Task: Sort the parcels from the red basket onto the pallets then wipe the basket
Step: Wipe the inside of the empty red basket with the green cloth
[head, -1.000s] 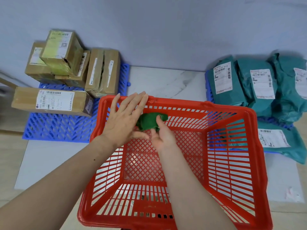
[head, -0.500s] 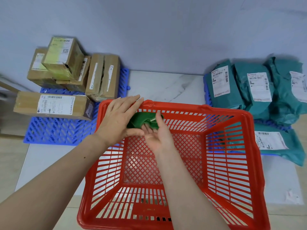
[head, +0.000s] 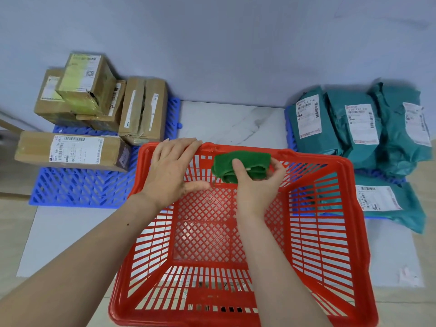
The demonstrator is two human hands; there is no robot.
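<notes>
The red slatted plastic basket holds no parcels, its twelve o'clock wall now wiped rightward by the right hand pinching the folded green cloth, the left hand spread flat, steadying its rim.

Red basket with slotted walls and a diamond-lattice floor. Green cloth, plain. Blue pallets, left and right, with open grid pattern. Brown cardboard boxes bearing white labels with black barcodes; one box has a yellow-green face. Teal mailer bags with white printed labels. White marble-veined floor tile; grey wall.
</notes>
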